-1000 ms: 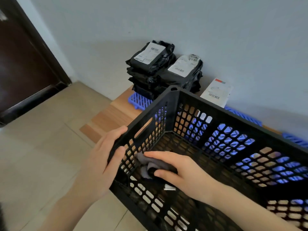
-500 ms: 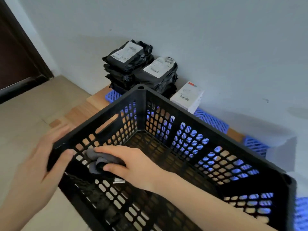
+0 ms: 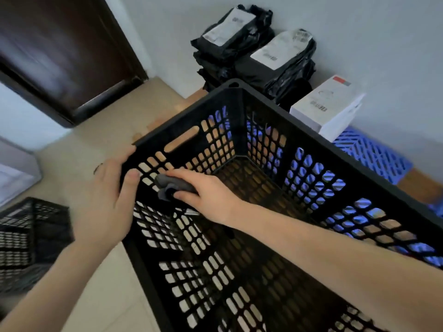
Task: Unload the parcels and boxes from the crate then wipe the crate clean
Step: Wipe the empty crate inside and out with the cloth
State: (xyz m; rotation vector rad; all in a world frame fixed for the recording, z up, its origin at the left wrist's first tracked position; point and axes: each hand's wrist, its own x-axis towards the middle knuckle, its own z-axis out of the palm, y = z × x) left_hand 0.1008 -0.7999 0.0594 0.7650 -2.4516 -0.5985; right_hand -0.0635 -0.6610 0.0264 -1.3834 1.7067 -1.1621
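Two hands on one job: wiping. Far left, on the pale tiled floor (image 3: 79,149), a second black lattice crate (image 3: 31,236), untouched. Next, left hand (image 3: 105,200) clamped on the near-left corner of the black perforated plastic crate (image 3: 236,92): thumb hooked over the rim and pressed flat on the inner face, other fingers round the outside, mostly hidden. Just right of that thumb, small grey bunched cloth (image 3: 167,185), pinched under the curled fingers of the right hand (image 3: 208,195) and pressed against the inside of the short end wall, below the handle slot. Nothing visible inside the crate but hand and cloth; unloading judged done. Further right, beyond the far rim, black plastic-wrapped parcels (image 3: 251,44) with white labels, stacked against the room wall; then a white cardboard box (image 3: 328,109); then a blue plastic grid pallet (image 3: 374,154).

For a good wipe: brace the corner firmly with the left against flex. Run the cloth along the ribs in overlapping strokes, wall by wall, well into each corner. Refold to a clean face. Finish on base and rim.
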